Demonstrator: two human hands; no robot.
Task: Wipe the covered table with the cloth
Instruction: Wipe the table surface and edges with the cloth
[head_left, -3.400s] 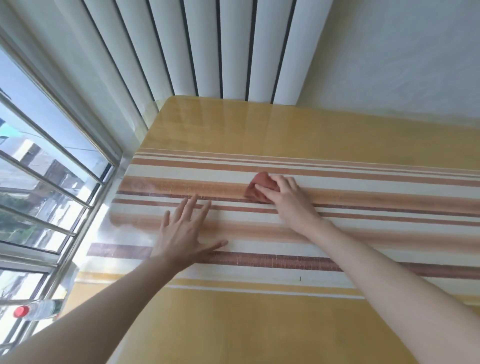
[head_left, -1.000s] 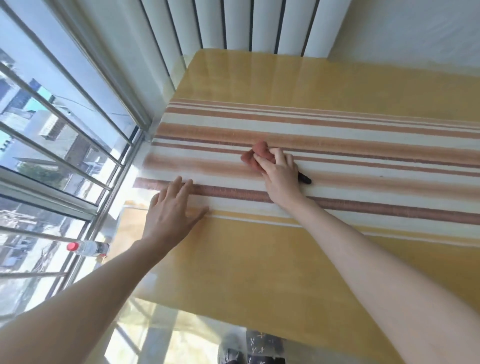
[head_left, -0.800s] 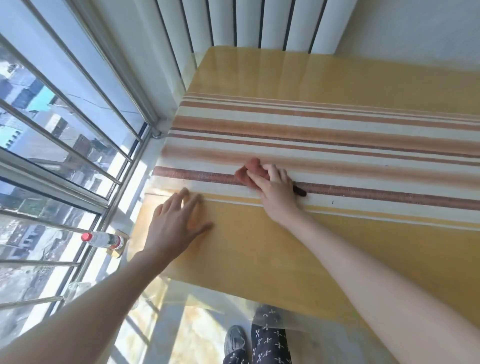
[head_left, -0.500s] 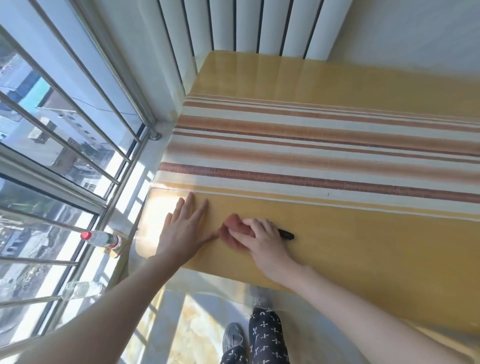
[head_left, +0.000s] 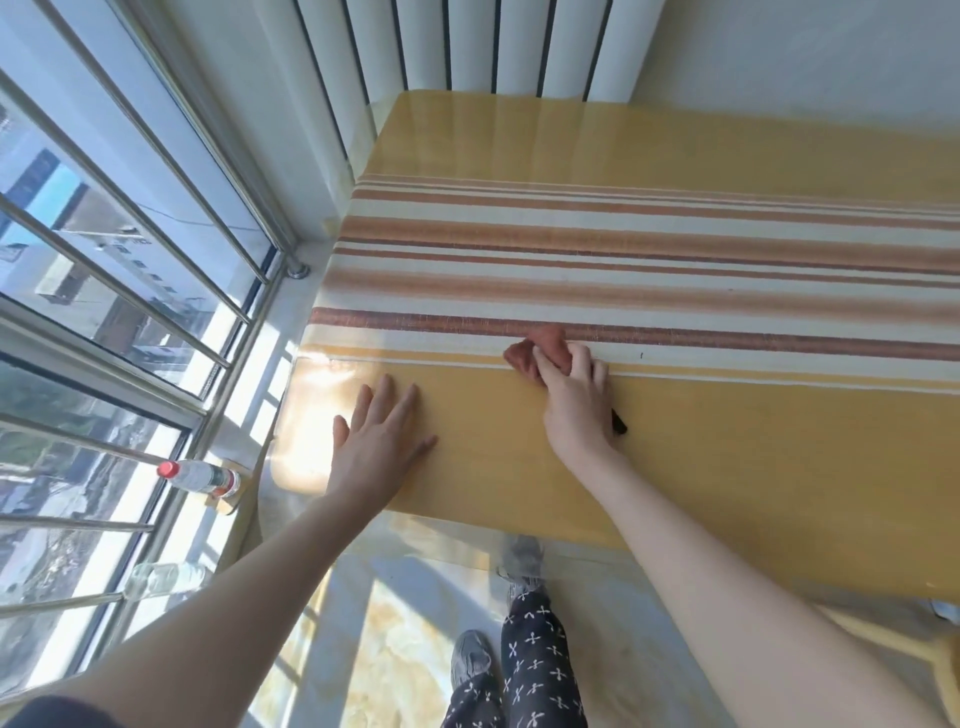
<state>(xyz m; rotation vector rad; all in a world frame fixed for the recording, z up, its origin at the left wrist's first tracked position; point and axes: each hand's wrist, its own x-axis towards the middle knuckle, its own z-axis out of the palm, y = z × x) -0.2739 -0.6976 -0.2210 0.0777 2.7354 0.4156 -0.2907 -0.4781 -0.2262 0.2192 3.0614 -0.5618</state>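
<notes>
A table (head_left: 727, 467) under a glossy yellow cover with brown and cream stripes fills the right of the view. My right hand (head_left: 574, 402) presses a small reddish-brown cloth (head_left: 540, 348) onto the cover, at the edge of the striped band. A thin black object (head_left: 619, 423) pokes out from under this hand. My left hand (head_left: 379, 439) lies flat on the yellow part near the table's left corner, fingers spread, holding nothing.
A barred window (head_left: 130, 270) runs along the left, close to the table's edge. A plastic bottle with a red cap (head_left: 200, 475) lies on the sill. White vertical blinds (head_left: 467, 47) hang behind the table. My legs and shoes (head_left: 519, 670) are below the near edge.
My right hand has pushed the cloth away from the near edge, back up to the striped band. My left hand has stayed flat near the left corner.
</notes>
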